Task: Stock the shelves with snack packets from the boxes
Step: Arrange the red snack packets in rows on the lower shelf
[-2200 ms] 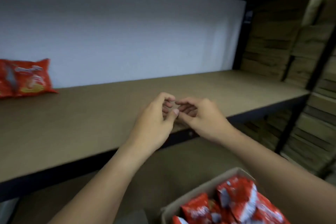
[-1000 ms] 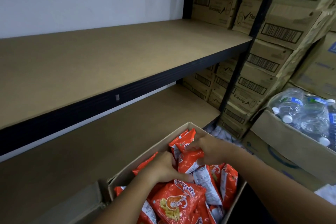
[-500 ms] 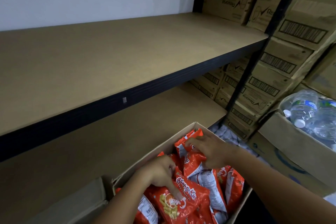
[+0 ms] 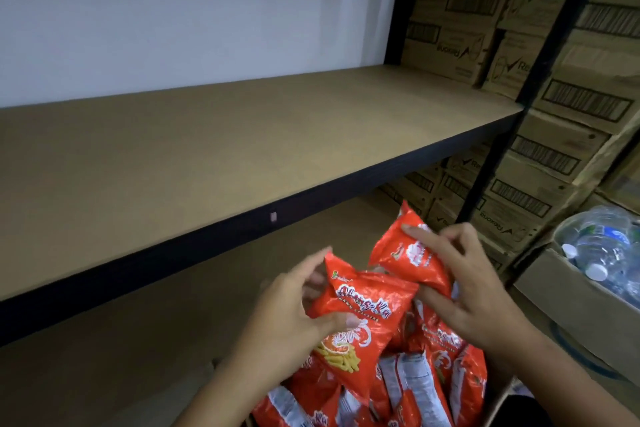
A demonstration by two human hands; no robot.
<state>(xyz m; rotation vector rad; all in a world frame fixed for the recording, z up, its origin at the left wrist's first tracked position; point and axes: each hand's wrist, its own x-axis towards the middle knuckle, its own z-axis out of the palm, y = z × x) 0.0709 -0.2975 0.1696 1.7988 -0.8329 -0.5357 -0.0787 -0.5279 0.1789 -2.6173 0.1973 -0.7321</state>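
My left hand [image 4: 291, 308] grips a red prawn-cracker packet [image 4: 360, 326] by its left edge, thumb on the front. My right hand [image 4: 474, 284] holds a second red packet [image 4: 408, 253] a little higher, fingers curled round its right side. Both packets are lifted just above the cardboard box [image 4: 498, 402] at the bottom, which is full of several more red packets [image 4: 426, 381]. The brown shelf board [image 4: 214, 149] stretches bare across the middle of the view, above and beyond my hands.
A lower shelf board [image 4: 145, 340] lies behind the box. Stacked brown cartons [image 4: 568, 104] fill the right side behind a black upright post [image 4: 509, 128]. A carton of water bottles [image 4: 602, 250] stands at the right edge. A white wall backs the shelf.
Both hands went from the shelf edge down into the box, dug among the packets, and now each has lifted one red packet out of the pile.
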